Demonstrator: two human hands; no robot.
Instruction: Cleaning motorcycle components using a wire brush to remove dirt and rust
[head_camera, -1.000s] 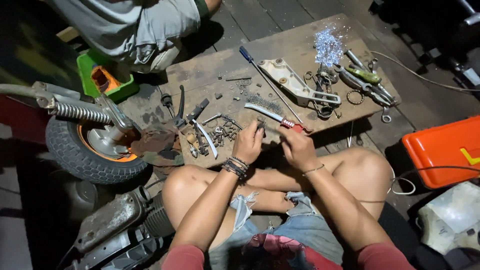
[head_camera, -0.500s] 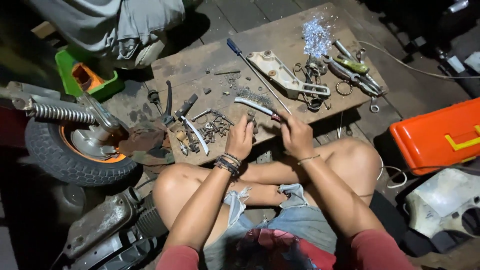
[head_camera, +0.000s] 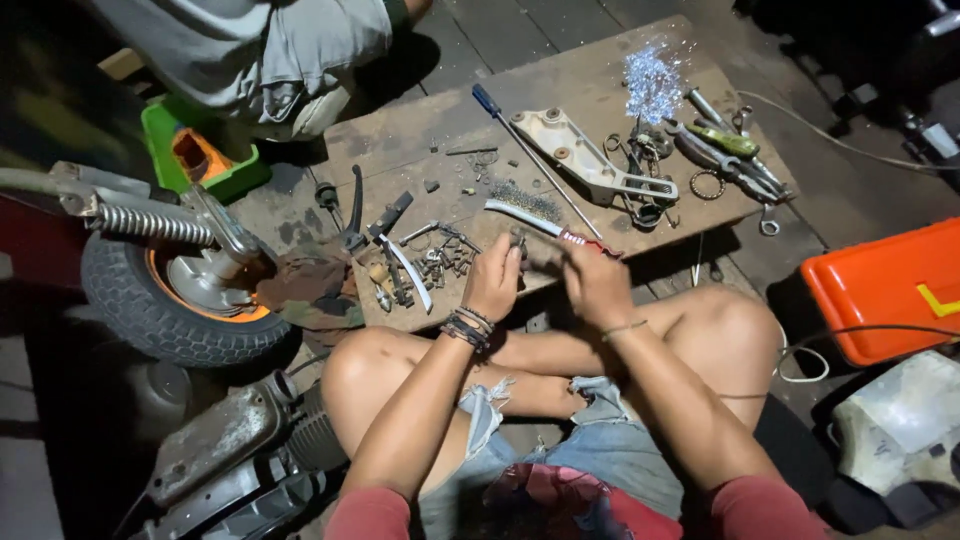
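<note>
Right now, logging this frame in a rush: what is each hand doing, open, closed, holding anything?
Left hand: closed around a small dark part; what it is cannot be told.
Right hand: closed on the wire brush handle.

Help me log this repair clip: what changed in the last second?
Little: the right hand keeps its grip on the wire brush, and the left hand stays closed beside it over the small parts. Only the view drifted. The screwdriver and wheel lie unmoved.
</note>
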